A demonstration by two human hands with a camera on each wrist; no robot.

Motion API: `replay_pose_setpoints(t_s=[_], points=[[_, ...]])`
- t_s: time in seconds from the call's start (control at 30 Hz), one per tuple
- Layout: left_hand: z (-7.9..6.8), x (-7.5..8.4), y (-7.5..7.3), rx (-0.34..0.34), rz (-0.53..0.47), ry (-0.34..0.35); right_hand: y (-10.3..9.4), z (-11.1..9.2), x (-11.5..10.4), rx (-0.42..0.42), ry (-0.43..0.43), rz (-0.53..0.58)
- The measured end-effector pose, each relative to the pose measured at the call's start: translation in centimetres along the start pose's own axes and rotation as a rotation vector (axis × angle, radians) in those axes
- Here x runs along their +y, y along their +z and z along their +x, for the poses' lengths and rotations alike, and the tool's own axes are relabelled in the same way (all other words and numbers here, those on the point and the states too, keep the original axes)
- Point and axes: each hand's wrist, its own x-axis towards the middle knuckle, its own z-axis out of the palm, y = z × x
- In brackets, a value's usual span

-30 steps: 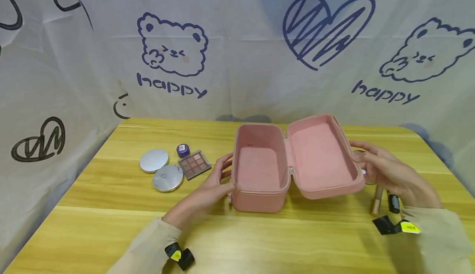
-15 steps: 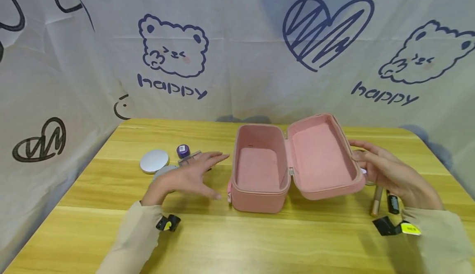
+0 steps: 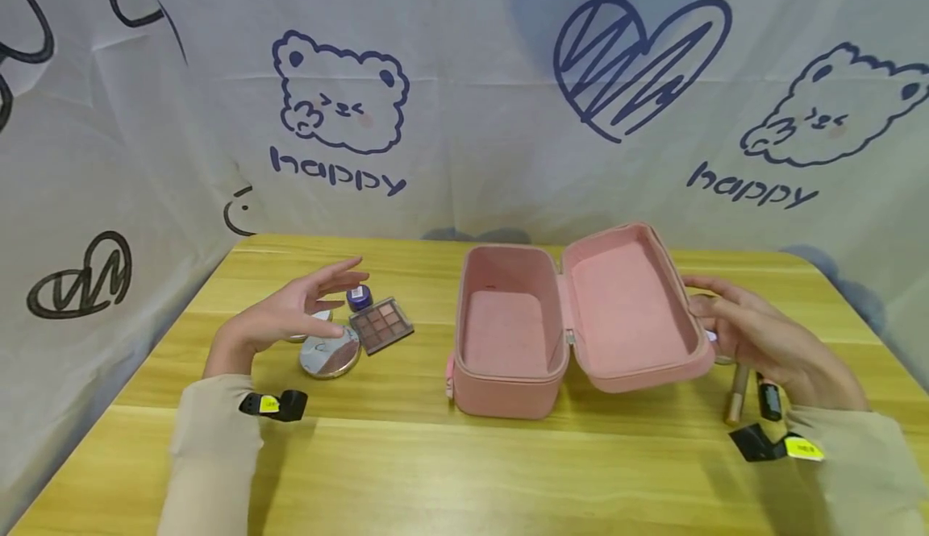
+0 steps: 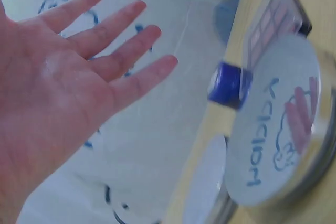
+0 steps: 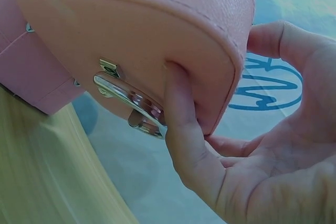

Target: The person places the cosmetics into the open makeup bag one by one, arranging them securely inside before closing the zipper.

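Note:
A pink cosmetic case point(image 3: 508, 395) stands on the table with its lid point(image 3: 631, 302) folded out to the right. My right hand point(image 3: 762, 334) grips the lid's outer end; in the right wrist view a finger presses beside the lid's metal handle point(image 5: 126, 95). Over on the left, my left hand point(image 3: 272, 317) hovers with spread fingers above two round silvery compacts, holding nothing. The nearer compact point(image 3: 328, 356) is plain to see, while the farther compact point(image 4: 207, 182) is mostly hidden by the hand in the head view. Beside them lie an eyeshadow palette point(image 3: 381, 326) and a small purple jar point(image 3: 359, 297).
A slim tan tube point(image 3: 736, 397) and a black tube point(image 3: 769, 400) lie under my right wrist. Something round and clear is partly hidden behind the right hand. A white patterned cloth point(image 3: 472, 117) hangs behind the wooden table point(image 3: 406, 463).
My left hand has let go of the case's left side and moved left, past the palette, to above the compacts. The right hand and the case have stayed put.

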Motion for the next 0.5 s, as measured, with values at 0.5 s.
replay_pose_setpoints(t_s=[0.5], points=[[-1.9, -1.6, -1.5, 0.265, -0.081, -0.076, 0.1, -0.4, 0.0, -0.016, -0.035, -0.013]])
